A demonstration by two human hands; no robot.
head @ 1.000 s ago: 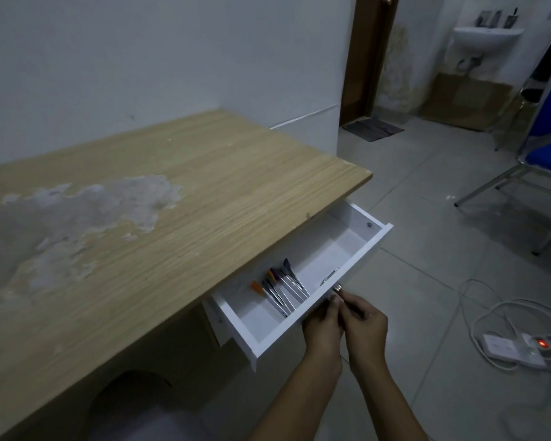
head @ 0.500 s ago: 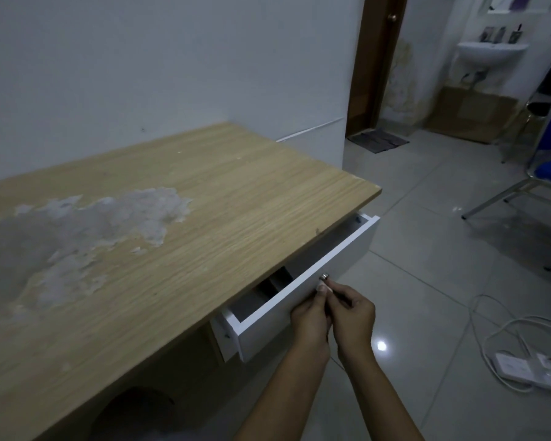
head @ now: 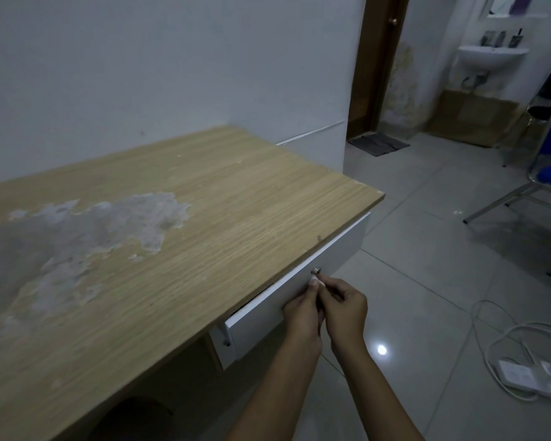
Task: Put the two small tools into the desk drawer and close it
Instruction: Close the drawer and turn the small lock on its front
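The white desk drawer [head: 341, 249] sits almost fully pushed in under the wooden desk top [head: 204, 218], with only a thin dark gap along its top edge. Its small metal knob [head: 316, 270] sticks out of the front panel. My left hand [head: 303, 313] and my right hand [head: 345, 305] are pressed together on the drawer front, fingertips pinched right below the knob. The small tools are hidden inside the drawer.
The desk top has a large worn grey patch [head: 86, 230] on its left. A white power strip [head: 535, 377] with a red light and loose cables lies on the tiled floor at right. A blue chair [head: 547, 183] stands further right; a doorway [head: 376, 74] is behind.
The drawer went from wide open, with the tools showing inside, to almost fully in. Both hands moved with its front toward the desk.
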